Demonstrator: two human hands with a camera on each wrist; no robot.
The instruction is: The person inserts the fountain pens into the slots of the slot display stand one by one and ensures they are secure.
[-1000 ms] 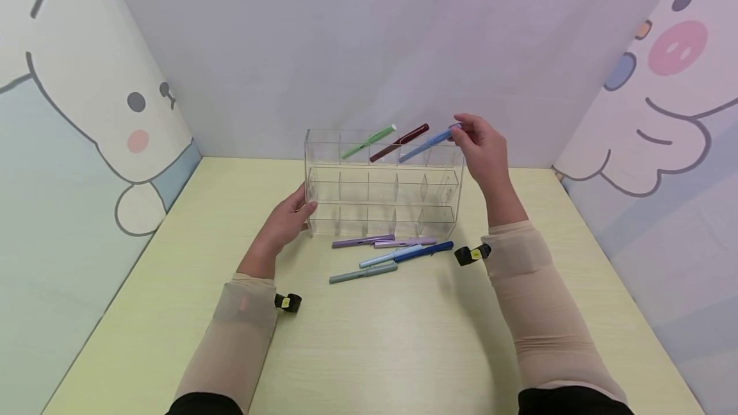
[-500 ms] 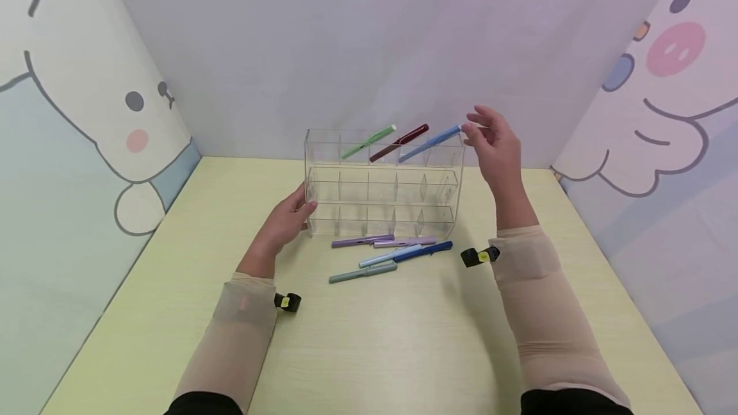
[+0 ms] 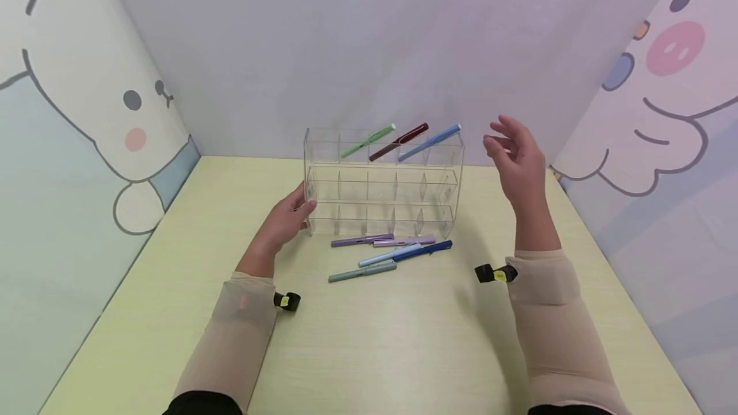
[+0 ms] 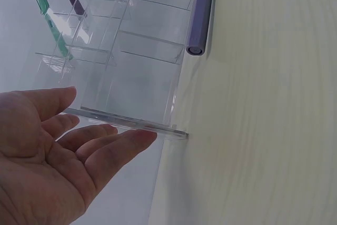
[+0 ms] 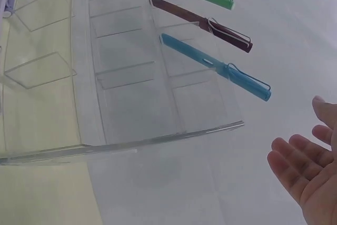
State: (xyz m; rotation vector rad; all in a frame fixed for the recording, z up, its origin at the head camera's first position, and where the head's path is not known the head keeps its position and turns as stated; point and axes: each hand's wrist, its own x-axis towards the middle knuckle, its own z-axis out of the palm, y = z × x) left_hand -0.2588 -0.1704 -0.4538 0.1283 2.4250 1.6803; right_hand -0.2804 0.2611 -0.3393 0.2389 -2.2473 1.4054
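A clear acrylic pen rack (image 3: 383, 200) with three tiers of compartments stands on the table. My left hand (image 3: 286, 218) grips its left side panel, thumb in front, the other fingers along the outer face. In the top tier lean a green pen (image 3: 369, 141), a dark red pen (image 3: 399, 142) and a blue pen (image 3: 430, 143), all tilted up to the right. To the right of the rack, in the air, my right hand (image 3: 519, 162) is apart from everything, fingers loosely bent and holding nothing. The right wrist view shows the blue pen (image 5: 216, 66) nearest that hand.
Several pens lie before the rack: a purple pen (image 3: 362, 241), a lilac pen (image 3: 405, 242), a light blue pen (image 3: 389, 255), a dark blue pen (image 3: 423, 250) and a grey-green pen (image 3: 362, 272). A pale wall (image 3: 380, 37) rises behind the table (image 3: 369, 351).
My right hand has let go of the blue pen, which stays leaning in the top tier, and has drawn away to the right. The left hand keeps its place on the rack.
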